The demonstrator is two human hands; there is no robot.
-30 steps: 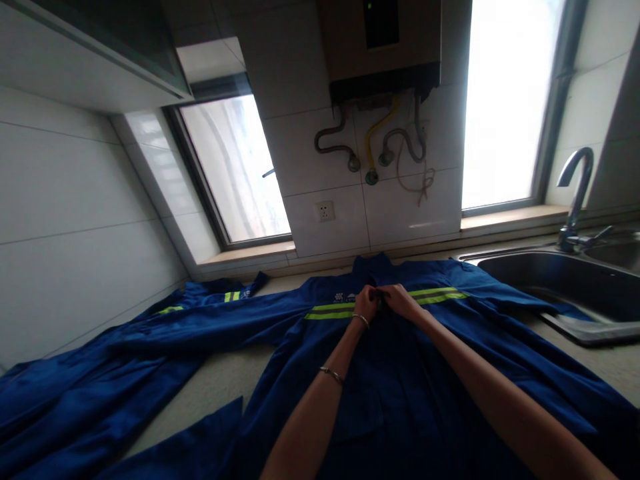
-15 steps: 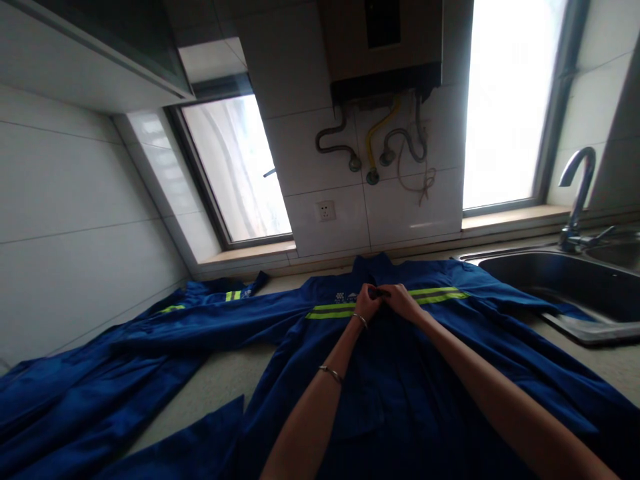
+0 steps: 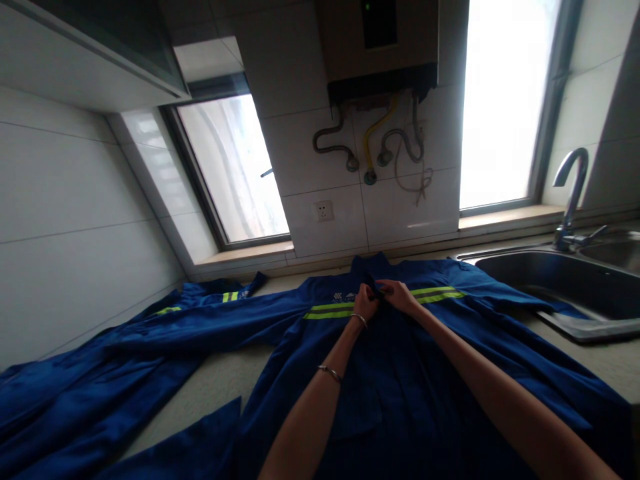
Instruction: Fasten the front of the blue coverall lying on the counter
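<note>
Flap (image 3: 369,280) now pokes up at 12 o'clock from left hand (image 3: 367,304), pinching jacket (image 3: 383,373), as does right hand (image 3: 399,297); likely soft, light: hold edges.

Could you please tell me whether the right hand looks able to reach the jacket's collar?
Probably yes: the right hand is at the front of the jacket, close below the collar, with nothing visible blocking the way.

Arms (image 3: 470,357) outstretched, left hand (image 3: 367,303) beside right hand (image 3: 400,295), fingers (image 3: 386,287) bent (tips indistinct)
</note>
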